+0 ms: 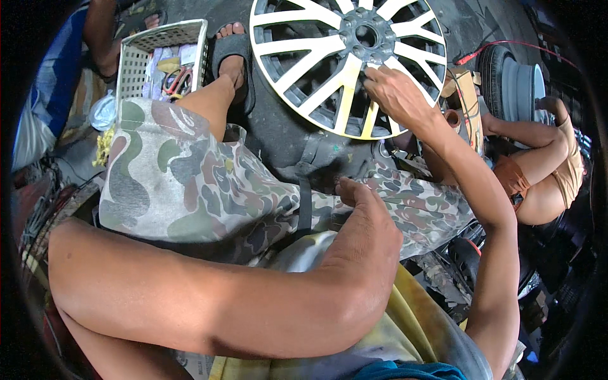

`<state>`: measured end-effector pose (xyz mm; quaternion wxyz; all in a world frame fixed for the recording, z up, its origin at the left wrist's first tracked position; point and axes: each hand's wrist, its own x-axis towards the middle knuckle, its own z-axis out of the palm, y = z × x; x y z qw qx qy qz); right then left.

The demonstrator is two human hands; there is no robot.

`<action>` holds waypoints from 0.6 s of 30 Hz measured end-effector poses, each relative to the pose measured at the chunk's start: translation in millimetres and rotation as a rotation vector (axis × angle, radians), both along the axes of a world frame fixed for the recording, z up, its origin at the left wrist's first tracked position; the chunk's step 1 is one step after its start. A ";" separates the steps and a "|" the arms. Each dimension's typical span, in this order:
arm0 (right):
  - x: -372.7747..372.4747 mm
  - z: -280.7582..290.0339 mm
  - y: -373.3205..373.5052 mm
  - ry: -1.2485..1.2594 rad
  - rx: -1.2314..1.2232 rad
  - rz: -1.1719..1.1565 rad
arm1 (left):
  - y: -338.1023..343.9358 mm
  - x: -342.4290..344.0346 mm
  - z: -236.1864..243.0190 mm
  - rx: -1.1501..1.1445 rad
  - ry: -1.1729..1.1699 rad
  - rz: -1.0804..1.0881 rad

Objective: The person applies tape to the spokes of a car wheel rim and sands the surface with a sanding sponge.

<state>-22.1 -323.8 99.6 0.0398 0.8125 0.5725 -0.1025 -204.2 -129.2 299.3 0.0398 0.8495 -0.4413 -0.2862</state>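
Wheel rim [310, 49]: one, many-spoked, white and dark grey, top centre of the frame, face up to the view; the spokes nearest the lower edge tinted yellow.
Hub: dark, round central hole [366, 36] ringed by smaller holes.
Right hand [400, 95]: over the rim, right of top centre; fingertips on a spoke just below the hub. Grip narrow, fingers drawn together — whether a small item sits between them cannot be told.
Left hand [366, 212]: centre of the frame, apart from the rim, bent at the wrist above the lap; finger ends turned from view, grip cannot be told.
Clothing: camouflage shorts [253, 180], centre and left of centre; yellow and grey shirt [411, 316], lower right.
Footwear: dark sandal [235, 45] on a foot, left of the rim.
Basket [140, 37]: pale, perforated, upper left; contains red-handled scissors [180, 81] and lavender pieces.
Clear plastic bag [103, 114]: left, beside the basket.
Tyre [493, 79]: black, upper right, with pale blue-grey wheel [520, 92].
Second person [548, 161]: right edge, tan top — one hand at that wheel.
Hose [500, 43]: red, upper right.
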 end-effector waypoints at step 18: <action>10.5 6.8 1.8 -0.089 0.003 0.070 | 5.1 1.6 1.3 -0.013 -0.022 0.013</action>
